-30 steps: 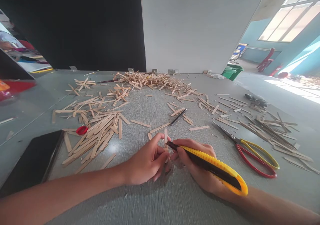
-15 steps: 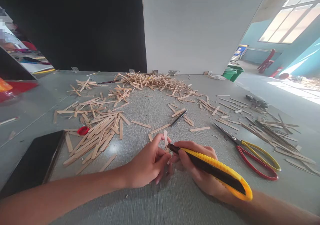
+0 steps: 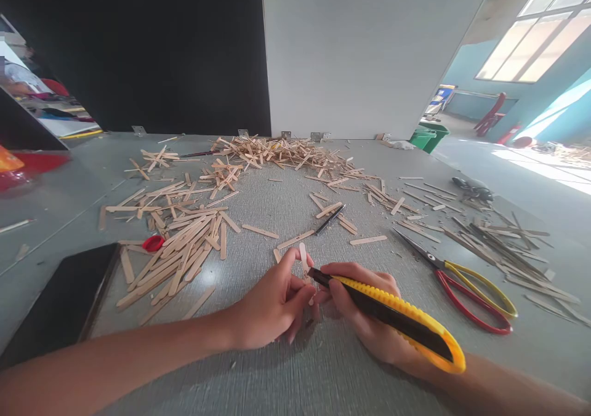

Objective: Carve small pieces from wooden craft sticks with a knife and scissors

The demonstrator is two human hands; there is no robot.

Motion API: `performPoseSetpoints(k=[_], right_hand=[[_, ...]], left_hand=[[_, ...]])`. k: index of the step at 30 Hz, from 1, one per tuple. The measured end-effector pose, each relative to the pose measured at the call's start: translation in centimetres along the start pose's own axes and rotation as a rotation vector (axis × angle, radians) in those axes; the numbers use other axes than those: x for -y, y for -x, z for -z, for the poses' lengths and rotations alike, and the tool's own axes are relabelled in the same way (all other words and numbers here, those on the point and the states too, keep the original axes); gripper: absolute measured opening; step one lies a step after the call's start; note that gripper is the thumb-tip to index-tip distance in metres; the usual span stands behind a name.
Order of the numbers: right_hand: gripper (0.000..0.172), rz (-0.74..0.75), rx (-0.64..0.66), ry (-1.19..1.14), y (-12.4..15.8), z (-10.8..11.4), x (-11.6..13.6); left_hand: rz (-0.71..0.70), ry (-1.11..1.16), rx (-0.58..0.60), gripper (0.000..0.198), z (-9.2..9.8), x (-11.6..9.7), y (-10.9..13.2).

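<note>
My left hand (image 3: 272,302) pinches a short wooden craft stick (image 3: 303,257) upright between thumb and fingers, just above the grey table (image 3: 286,367). My right hand (image 3: 364,311) grips a yellow and black utility knife (image 3: 397,314), its tip touching the stick near my left fingertips. Both hands meet at the middle front of the table.
Heaps of wooden sticks (image 3: 184,244) lie at the left and along the back (image 3: 281,149). Red and yellow scissors (image 3: 466,277) rest at the right beside thin offcuts (image 3: 498,237). A black pen (image 3: 330,218), a red cap (image 3: 152,242) and a dark tablet (image 3: 60,302) also lie about.
The hands have barely shifted; the stick tilts slightly to the left and the knife tip stays against it.
</note>
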State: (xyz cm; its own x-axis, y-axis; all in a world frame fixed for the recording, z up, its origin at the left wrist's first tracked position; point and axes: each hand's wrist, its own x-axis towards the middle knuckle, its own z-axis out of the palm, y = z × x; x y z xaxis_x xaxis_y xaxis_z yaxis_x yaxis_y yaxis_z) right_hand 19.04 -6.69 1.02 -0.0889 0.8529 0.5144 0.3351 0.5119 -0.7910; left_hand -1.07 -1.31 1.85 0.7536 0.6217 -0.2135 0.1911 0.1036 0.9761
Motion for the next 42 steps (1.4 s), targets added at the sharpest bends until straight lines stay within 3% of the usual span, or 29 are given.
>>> performPoseSetpoints(k=[7, 17, 30, 35, 42], right_hand=[[0.013, 0.000, 0.001, -0.007, -0.1, -0.1, 0.1], [0.014, -0.010, 0.022, -0.047, 0.3, 0.0, -0.6], [0.030, -0.220, 0.145, -0.017, 0.8, 0.4, -0.5], [0.021, -0.134, 0.170, 0.026, 0.3, 0.4, -0.5], [0.022, 0.045, 0.331, -0.116, 0.2, 1.5, -1.7]], left_hand=[[-0.018, -0.002, -0.019, 0.029, -0.1, 0.2, 0.0], [-0.033, -0.036, -0.012, 0.016, -0.1, 0.4, 0.0], [-0.132, -0.118, -0.008, 0.020, -0.6, 1.2, 0.0], [-0.146, -0.131, 0.020, 0.018, -0.3, 1.3, 0.0], [-0.112, -0.149, 0.041, 0.025, 0.1, 1.2, 0.0]])
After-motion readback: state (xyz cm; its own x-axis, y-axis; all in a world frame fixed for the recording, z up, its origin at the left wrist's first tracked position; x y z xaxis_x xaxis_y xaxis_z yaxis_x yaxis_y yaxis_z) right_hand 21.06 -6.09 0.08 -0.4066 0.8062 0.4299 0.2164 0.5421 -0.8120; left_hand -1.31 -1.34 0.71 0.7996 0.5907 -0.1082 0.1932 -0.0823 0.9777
